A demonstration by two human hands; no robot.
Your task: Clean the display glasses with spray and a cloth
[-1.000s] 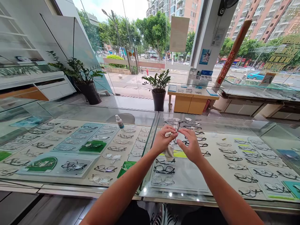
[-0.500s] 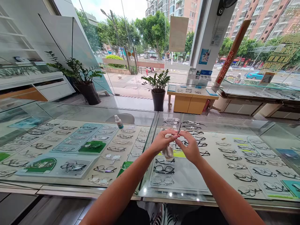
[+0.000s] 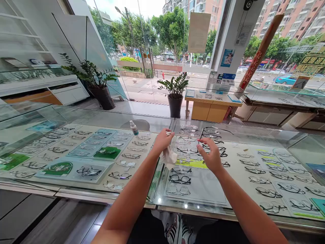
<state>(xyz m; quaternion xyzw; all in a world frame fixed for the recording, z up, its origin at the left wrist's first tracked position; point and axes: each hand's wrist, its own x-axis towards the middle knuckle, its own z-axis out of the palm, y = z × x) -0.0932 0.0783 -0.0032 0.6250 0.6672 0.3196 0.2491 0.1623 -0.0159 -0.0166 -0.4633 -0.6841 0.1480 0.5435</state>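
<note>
My left hand (image 3: 162, 140) is closed round a crumpled white cloth (image 3: 169, 158) that hangs below the palm, over the seam between two glass counter sections. My right hand (image 3: 212, 156) hovers to its right, thumb and fingers pinched on a pair of thin black-framed glasses (image 3: 204, 133) that stick up and away from the fingertips. The two hands are apart. A small white spray bottle (image 3: 133, 128) with a teal label stands on the glass a short way left of my left hand.
The glass display counter (image 3: 106, 118) spans the whole width, with several rows of glasses on trays under the glass. Beyond it are two potted plants (image 3: 175, 91), a wooden table (image 3: 210, 108) and shop windows onto a street. Shelving stands at left.
The hands were joined on the glasses with the cloth; now they have parted. My left hand has moved left with the cloth, and my right hand keeps the glasses. The camera shifted slightly.
</note>
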